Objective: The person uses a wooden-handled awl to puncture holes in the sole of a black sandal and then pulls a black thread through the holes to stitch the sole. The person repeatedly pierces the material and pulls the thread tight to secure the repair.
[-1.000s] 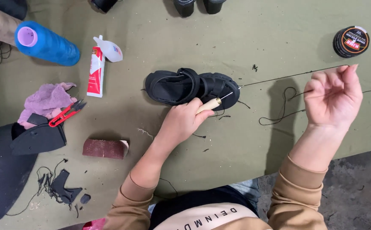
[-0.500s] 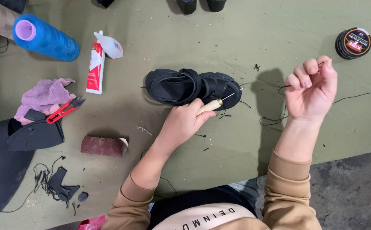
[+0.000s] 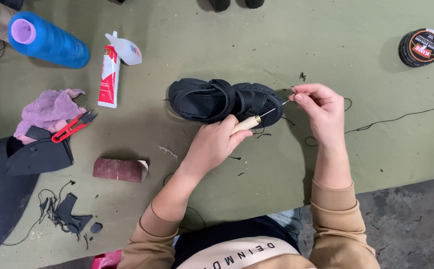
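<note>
- black sandal [image 3: 225, 99] lies on its side mid-way across the olive mat [image 3: 256, 40], sole edge turned toward the worker.
- left hand [image 3: 216, 142] closed round the wooden-handled awl [image 3: 249, 122], needle tip at the sandal's rim.
- right hand [image 3: 321, 107] pinches black thread [image 3: 396, 118] at the awl tip, feeding the hook.
- half a second back, right hand was raised away, thread pulled taut; now it's back beside the sandal.

The sandal [image 3: 224, 99] lay in the middle of the mat [image 3: 187, 45]. The glue tube [image 3: 109, 75] lay to its left, and the thread spool [image 3: 47, 41] farther left. The snips [image 3: 73, 126] rested on the cloth [image 3: 50, 110]. The sanding block [image 3: 120, 170] lay nearer. The tin [image 3: 420, 47] stood far right.
</note>
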